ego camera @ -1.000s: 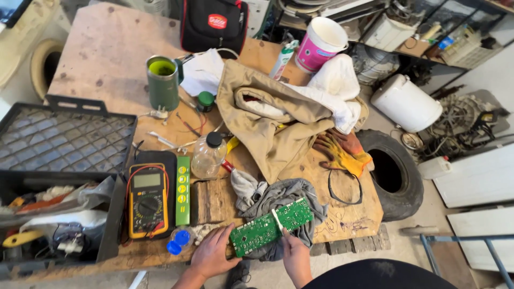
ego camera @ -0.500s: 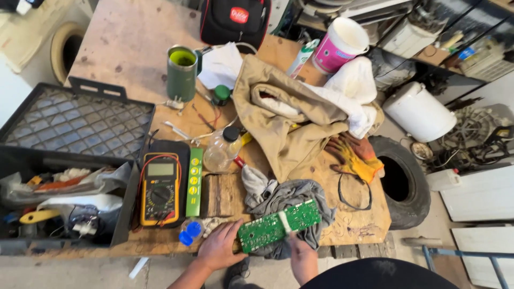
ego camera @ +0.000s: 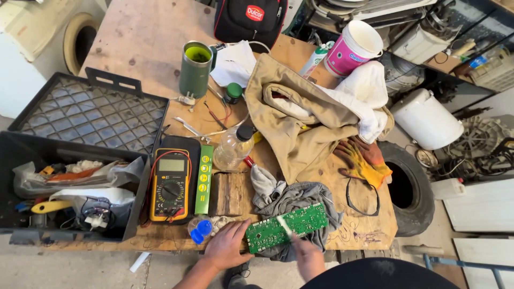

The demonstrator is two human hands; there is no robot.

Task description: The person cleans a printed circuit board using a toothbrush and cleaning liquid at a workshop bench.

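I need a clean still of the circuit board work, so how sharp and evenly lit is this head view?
Head view: daylight is soft and even, no harsh glare; the green circuit board is fairly sharp; the right hand is motion-blurred, as is the thin tool it holds; the left hand is clearer; wide-angle bending shows at the edges.

A green circuit board (ego camera: pixel 286 227) dotted with small parts lies on a grey rag (ego camera: pixel 300 200). The multimeter (ego camera: pixel 169 184) is yellow and black, the gloves (ego camera: pixel 364 160) orange-yellow, the bucket (ego camera: pixel 350 48) pink and white, the crate (ego camera: pixel 80 115) black with a diamond lattice.
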